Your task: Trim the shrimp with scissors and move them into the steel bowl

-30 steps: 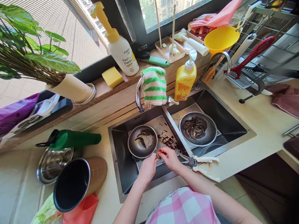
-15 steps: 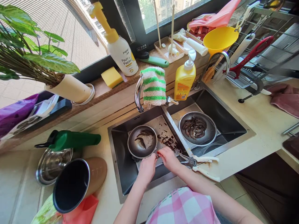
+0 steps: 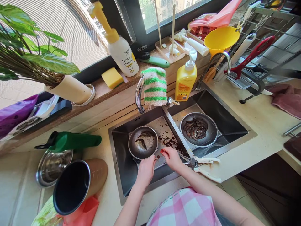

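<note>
My left hand (image 3: 147, 169) is pinched over the left sink basin, gripping a small dark, slender fish-like piece (image 3: 157, 157), mostly hidden by the fingers. A little right of it, my right hand (image 3: 172, 159) is closed, with a tiny red bit (image 3: 162, 151) at its fingertips. Just beyond my left hand sits a round strainer (image 3: 131, 147) with a few slender dark pieces (image 3: 145, 141) in it. Dark reddish scraps (image 3: 170, 142) litter the basin floor. In the right basin, another strainer (image 3: 215, 133) holds a heap of similar dark pieces (image 3: 195, 128).
White-handled shears (image 3: 204, 166) lie across the sink's front edge beside my right forearm. A chrome faucet (image 3: 138, 94) with a striped cloth (image 3: 155, 86) rises behind the basins, near a yellow soap bottle (image 3: 185, 81). Left stand a tall pot (image 3: 98, 175) and a green bottle (image 3: 77, 142).
My hands, together half a second ago, have drawn apart. The right has moved slightly up with a red bit at its fingertips; the left has shifted slightly left.
</note>
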{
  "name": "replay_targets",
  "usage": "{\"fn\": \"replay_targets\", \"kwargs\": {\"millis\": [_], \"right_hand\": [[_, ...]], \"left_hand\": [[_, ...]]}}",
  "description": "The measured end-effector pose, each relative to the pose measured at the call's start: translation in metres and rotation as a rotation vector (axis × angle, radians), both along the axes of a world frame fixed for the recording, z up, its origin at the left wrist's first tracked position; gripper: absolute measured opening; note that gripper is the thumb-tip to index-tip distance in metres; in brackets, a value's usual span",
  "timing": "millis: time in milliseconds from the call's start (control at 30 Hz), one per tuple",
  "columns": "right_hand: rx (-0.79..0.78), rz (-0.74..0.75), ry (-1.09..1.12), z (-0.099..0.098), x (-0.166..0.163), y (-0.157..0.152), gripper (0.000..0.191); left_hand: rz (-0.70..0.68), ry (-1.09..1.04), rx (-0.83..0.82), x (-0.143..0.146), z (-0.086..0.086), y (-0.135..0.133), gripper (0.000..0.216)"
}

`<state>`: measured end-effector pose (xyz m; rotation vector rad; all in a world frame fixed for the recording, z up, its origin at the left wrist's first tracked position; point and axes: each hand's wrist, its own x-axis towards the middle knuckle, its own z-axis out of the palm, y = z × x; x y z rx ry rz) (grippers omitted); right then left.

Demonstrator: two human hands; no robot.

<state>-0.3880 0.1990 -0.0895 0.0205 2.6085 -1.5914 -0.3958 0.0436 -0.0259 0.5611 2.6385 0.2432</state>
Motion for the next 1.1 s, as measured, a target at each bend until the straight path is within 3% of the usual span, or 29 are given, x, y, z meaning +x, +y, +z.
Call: {"fn": "replay_targets", "kwargs": {"millis": [200,367,433,567,700,800,900,967,1100], "right_hand": [[-0.015,-0.001,-0.020,-0.001,-0.001,0.002,0.016],[0.018,-0.044,0.046,0.020,-0.010,0.012,0.015],[0.116,-0.037,0.063,0.029,-0.019,0.017,0.018],[0.439,0.215,-0.141,0.030,-0.036,0.017,0.016],[0.492,0.281,-0.167,0.024,-0.039,0.012,0.015],[0.413,0.316,-0.098,0.021,-0.035,0.016,0.025],[0.358,0.385,-0.146,0.020,-0.030,0.024,0.016],[0.295,0.342,-0.120,0.024,-0.026,0.027,0.013],[-0.088,0.274,0.059,0.048,-0.014,0.021,0.019]], "left_hand": [[0.064,0.041,0.137,0.004,-0.003,-0.011,0.017],[0.160,0.060,0.290,0.006,-0.007,-0.022,0.019],[0.176,0.074,0.359,0.007,-0.007,-0.026,0.019],[0.153,0.116,0.438,0.005,-0.005,-0.030,0.019],[0.042,0.182,0.462,0.001,-0.001,-0.031,0.018],[-0.028,0.237,0.503,-0.001,0.000,-0.032,0.018],[-0.013,0.238,0.538,-0.001,-0.002,-0.034,0.019],[0.009,0.214,0.535,-0.001,-0.003,-0.034,0.021],[0.010,0.185,0.484,-0.003,0.000,-0.032,0.021]]}}
